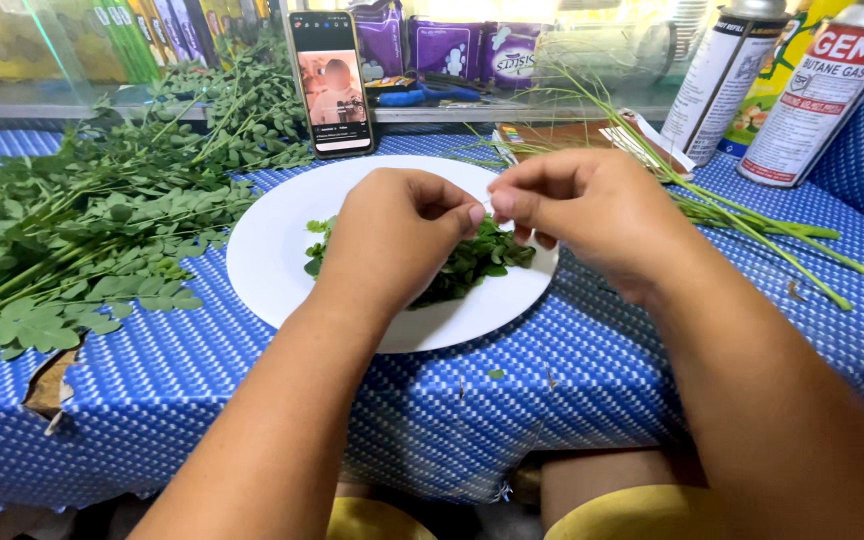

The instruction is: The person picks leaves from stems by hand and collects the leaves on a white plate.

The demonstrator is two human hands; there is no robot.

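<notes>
A round white plate (267, 255) sits on the blue checked tablecloth and holds a small heap of picked green leaves (477, 262). Both my hands hover over it, fingertips nearly touching. My left hand (397, 235) and my right hand (592, 215) pinch a very thin stem between thumb and forefinger; the stem itself is barely visible. A big pile of leafy green branches (102, 220) lies left of the plate. Bare stripped stems (752, 225) lie to the right of my right hand.
A phone (330, 85) stands propped behind the plate, its screen lit. Two tall spray-type gas cans (812, 95) stand at the back right. Purple packets (442, 45) line a glass shelf behind. The cloth is torn at the left front edge (52, 385).
</notes>
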